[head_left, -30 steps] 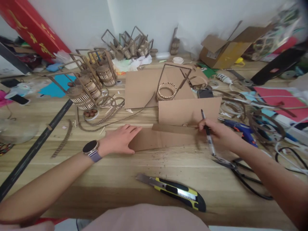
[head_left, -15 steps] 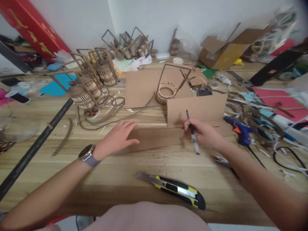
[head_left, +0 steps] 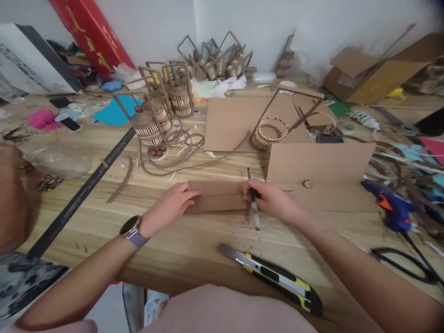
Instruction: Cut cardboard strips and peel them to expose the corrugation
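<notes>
cardboard strip [head_left: 219,196]: set back from the front edge of the counter [head_left: 187,243], roughly parallel to it | left hand [head_left: 169,208]: fingers narrow, touching strip's left end, pinch unclear | right hand [head_left: 268,198]: fingers hold pen [head_left: 255,212] at strip's right end | knife [head_left: 274,280]: nearer the front edge, blade leftward

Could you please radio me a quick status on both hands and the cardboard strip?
Left hand at left end of cardboard strip. Right hand holding pen, at strip's right end. Utility knife, blade out, on near side.
</notes>
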`<state>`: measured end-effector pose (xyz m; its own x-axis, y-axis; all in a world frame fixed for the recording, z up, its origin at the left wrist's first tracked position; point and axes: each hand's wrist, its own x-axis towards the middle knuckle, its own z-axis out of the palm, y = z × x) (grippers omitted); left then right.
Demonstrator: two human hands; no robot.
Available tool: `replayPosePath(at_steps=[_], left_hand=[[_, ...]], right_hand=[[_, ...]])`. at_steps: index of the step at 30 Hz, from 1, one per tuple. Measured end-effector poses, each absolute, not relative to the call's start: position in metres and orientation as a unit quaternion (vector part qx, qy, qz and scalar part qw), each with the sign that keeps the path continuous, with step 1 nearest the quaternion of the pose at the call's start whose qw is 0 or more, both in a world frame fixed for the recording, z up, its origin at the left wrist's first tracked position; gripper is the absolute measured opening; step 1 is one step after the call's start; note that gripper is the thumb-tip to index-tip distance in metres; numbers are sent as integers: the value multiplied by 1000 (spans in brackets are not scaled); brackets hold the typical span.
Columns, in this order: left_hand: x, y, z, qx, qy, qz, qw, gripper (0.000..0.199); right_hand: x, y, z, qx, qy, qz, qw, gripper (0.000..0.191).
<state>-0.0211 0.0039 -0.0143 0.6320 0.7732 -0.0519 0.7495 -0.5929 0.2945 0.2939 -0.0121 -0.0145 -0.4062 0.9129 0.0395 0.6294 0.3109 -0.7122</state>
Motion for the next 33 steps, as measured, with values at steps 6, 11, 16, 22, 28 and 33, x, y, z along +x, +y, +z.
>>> replayPosePath(at_steps=[6,11,16,22,28,33], left_hand=[[-28,1,-18,898,407,52,157,31],[-28,-1,-15,898,406,36,169,36],[-31,9,-13,889,407,40,203,33],[-33,20,-9,881,414,50,225,21],[-30,22,-12,889,409,61,197,24],[-36,18,-21,902,387,72,174,31]], right_hand=[[352,-39,-11,-538,-772,271,203,12],[371,-49,-17,-552,-775,231,205,9],[367,-42,-18,-543,-787,215,198,4],[365,-42,-20,-545,-790,200,195,8],[364,-47,-24,-558,-780,196,203,9],[364,-49,-25,-560,-778,193,209,10]])
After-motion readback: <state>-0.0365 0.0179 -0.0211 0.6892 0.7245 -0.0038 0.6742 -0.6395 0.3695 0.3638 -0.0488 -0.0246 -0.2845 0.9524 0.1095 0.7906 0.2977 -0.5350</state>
